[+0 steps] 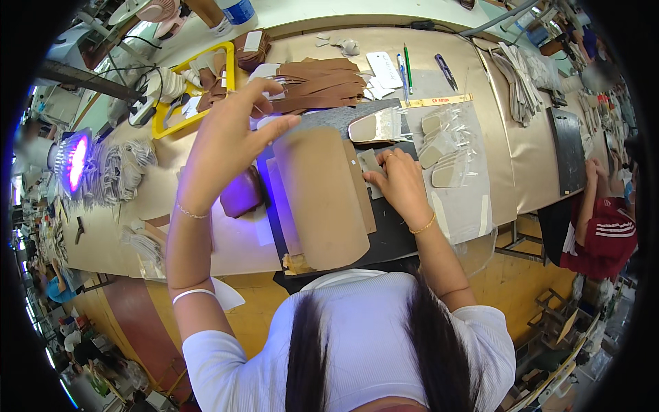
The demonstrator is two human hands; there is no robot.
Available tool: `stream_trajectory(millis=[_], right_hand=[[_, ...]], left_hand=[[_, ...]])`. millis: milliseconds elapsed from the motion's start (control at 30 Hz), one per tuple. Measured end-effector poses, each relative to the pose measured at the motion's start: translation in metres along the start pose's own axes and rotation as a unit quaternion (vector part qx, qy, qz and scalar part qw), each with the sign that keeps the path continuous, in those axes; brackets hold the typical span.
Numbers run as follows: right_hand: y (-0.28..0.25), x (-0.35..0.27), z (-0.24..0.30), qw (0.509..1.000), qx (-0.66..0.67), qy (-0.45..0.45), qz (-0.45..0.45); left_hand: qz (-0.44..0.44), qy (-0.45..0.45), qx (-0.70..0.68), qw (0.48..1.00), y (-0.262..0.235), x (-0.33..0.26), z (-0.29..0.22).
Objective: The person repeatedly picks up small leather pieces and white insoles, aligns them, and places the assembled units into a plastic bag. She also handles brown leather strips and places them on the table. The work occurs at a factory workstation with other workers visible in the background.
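A large tan panel (322, 206) with a rounded near end lies on a dark board (395, 226) in front of me, over another flat tan piece. Its far edge is blurred. My left hand (237, 130) is raised beyond the panel's far left corner, thumb and fingers apart, with nothing visible between them. Just past its fingertips lies a bundle of brown strips (319, 82). To the right of the panel, my right hand (401, 178) has its thumb and bent fingers on a small beige-grey piece (373, 165) on the board; the fingers partly hide it.
A lit purple lamp (77, 161) stands left, near a yellow tray (161, 117) and a dark red-brown rounded object (241, 192). Pale cut pieces (446, 147) lie on the right, below a ruler (439, 101), pens (446, 71) and a white card (384, 69). Another person (604, 233) sits far right.
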State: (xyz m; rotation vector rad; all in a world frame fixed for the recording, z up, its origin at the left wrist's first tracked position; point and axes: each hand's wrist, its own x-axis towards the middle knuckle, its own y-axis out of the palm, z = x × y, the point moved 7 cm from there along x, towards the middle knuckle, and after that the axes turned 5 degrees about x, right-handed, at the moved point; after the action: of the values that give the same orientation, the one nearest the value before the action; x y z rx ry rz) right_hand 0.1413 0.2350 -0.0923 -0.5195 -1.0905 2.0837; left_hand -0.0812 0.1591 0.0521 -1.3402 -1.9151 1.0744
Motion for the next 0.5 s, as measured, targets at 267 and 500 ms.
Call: stream_trajectory(millis=[267,500], right_hand=[[-0.003,0.004,-0.016,0.936,0.325,0.107,0.085],[-0.064,0.023,0.056,0.810,0.583,0.001,0.062]], left_hand=[[0.034,0.049,-0.244,0.968,0.027,-0.017,-0.016],[0.123,-0.039,-0.600,0.790,0.080,-0.014,-0.057]])
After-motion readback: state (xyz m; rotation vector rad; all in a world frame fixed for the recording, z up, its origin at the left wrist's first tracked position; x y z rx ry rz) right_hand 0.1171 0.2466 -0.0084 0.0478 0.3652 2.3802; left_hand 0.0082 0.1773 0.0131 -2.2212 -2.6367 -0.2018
